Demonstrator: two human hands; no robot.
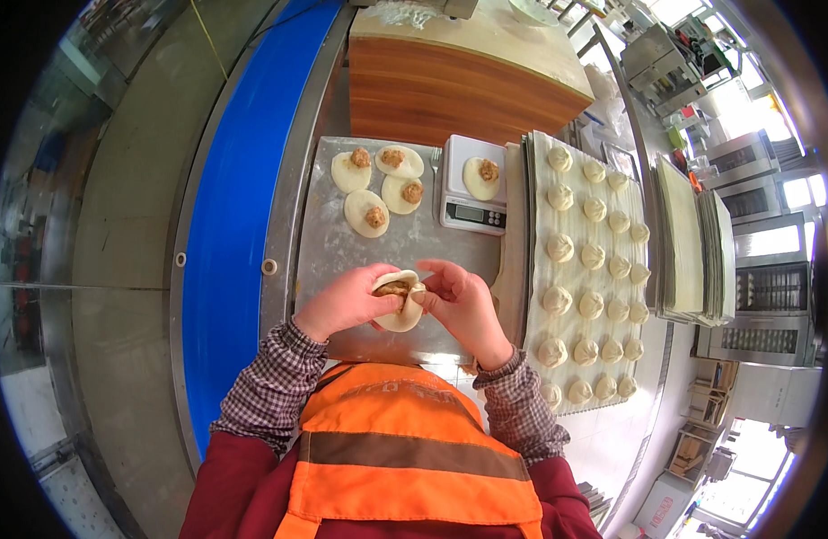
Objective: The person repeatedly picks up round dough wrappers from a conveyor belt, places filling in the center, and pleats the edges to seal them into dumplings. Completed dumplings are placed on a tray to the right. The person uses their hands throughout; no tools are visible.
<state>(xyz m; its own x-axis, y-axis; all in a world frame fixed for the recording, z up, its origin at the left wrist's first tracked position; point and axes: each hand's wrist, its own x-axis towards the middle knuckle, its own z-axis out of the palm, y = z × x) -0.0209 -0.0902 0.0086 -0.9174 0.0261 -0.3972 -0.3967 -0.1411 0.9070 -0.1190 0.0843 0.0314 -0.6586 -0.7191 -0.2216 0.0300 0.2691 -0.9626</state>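
Observation:
Cupped in my left hand (350, 300) is a round dough wrapper (406, 318) with brown meat filling (392, 290) showing in its opening. My left thumb rests over the filling. With thumb and fingertips my right hand (458, 296) pinches the wrapper's right edge, where the dough is gathered. Beyond my hands, several flat dough rounds (358, 205) lie on the metal worktop (326, 259), each topped with a lump of filling. Another filled dough round (478, 185) sits on a white digital kitchen scale (454, 172). A fork (435, 162) lies at the scale's left side.
Right of the worktop, a cloth-lined tray (575, 323) holds rows of pleated buns (560, 247). A blue conveyor belt (235, 236) runs along the left. Behind stands a wood-fronted table (454, 87). Stacked trays (683, 249) are farther right.

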